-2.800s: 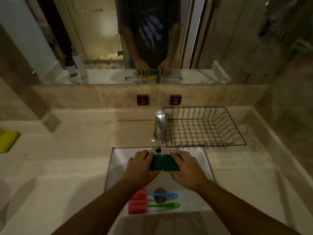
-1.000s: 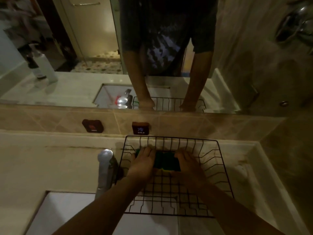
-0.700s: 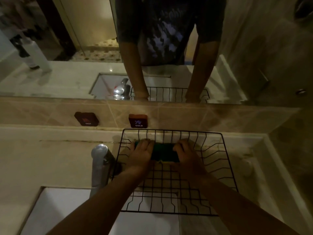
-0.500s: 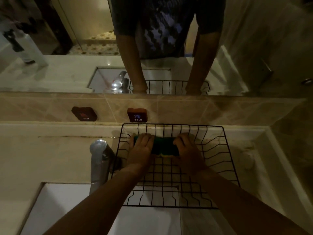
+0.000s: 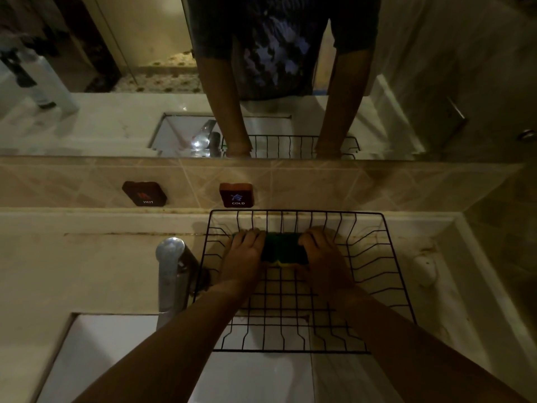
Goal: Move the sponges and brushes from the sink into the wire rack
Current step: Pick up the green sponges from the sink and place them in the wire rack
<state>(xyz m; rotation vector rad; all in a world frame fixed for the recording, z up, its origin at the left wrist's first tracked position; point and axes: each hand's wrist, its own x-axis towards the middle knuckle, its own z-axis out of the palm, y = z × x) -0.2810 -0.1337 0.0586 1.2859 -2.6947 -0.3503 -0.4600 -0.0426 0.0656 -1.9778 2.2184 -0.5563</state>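
Green-topped sponges with a yellow underside [image 5: 283,250] sit low in the far part of the black wire rack [image 5: 374,286], pressed between both hands. My left hand [image 5: 244,255] grips their left end and my right hand [image 5: 321,257] grips their right end, fingers curled over the top. Whether the sponges rest on the rack floor is hard to tell. The white sink [image 5: 116,359] shows at the lower left; the brushes are out of view.
A chrome faucet [image 5: 171,274] stands just left of the rack. HOT [image 5: 144,194] and COLD [image 5: 237,194] buttons are on the tiled wall behind. A mirror above reflects the person's arms. A small white lump [image 5: 425,269] lies on the counter to the right.
Both hands carried the sponges up from the sink and into the rack, then pushed them toward the rack's far side. In the last half second they barely moved.
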